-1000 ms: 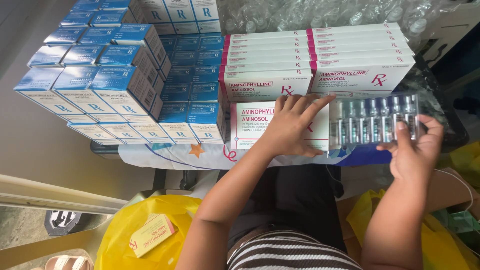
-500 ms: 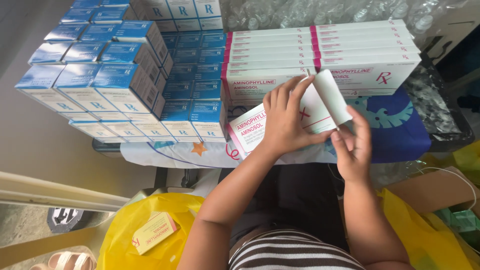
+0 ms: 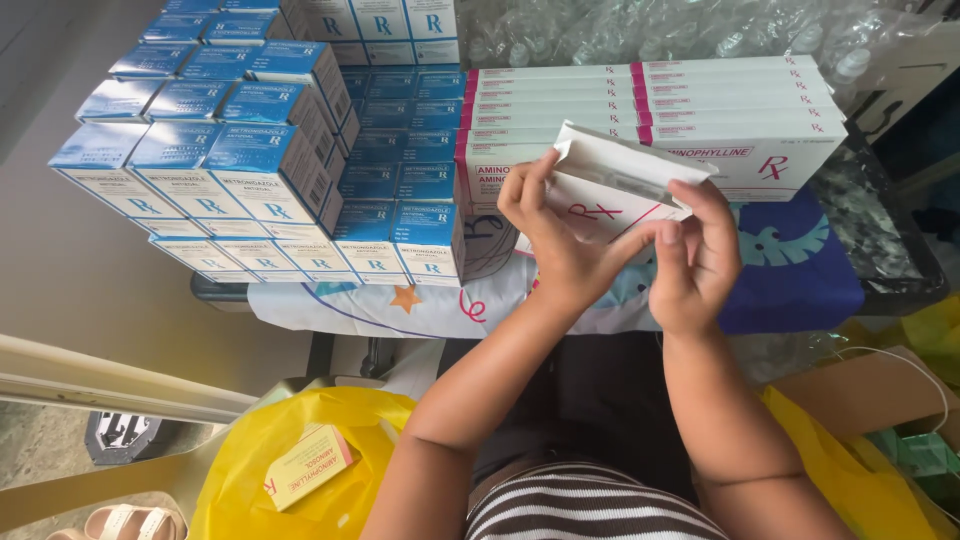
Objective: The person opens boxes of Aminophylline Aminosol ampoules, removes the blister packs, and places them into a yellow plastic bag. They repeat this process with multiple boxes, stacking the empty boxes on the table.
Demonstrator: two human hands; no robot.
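Left hand: the left hand (image 3: 560,235) was wrapped around the near left part of a white carton with pink lettering (image 3: 612,195), fingers curled over its far edge and thumb under it.
Right hand: the right hand (image 3: 697,262) pinched the carton's right end, fingers on the open end flap (image 3: 632,157), closed tight on the cardboard.
Carton: it was held up off the table, tilted, in front of the stack of white-and-pink cartons (image 3: 735,115), with its flap folded outward at the far right.
Change from a second ago: the clear tray of ampoules that the right hand had held out to the right was no longer in view, and the carton, then lying flat on the cloth under the left hand, had been lifted.
Change from half a second ago: the carton had turned further, its open end now facing up and away, and both hands had moved a little farther from the body.
Left of the hands: stacked blue-and-white boxes (image 3: 240,170) stood on the table.
Under the hands: a blue patterned cloth (image 3: 800,270) covered the table.
Near left, low: a yellow bag (image 3: 290,460) held a yellow carton (image 3: 308,466).
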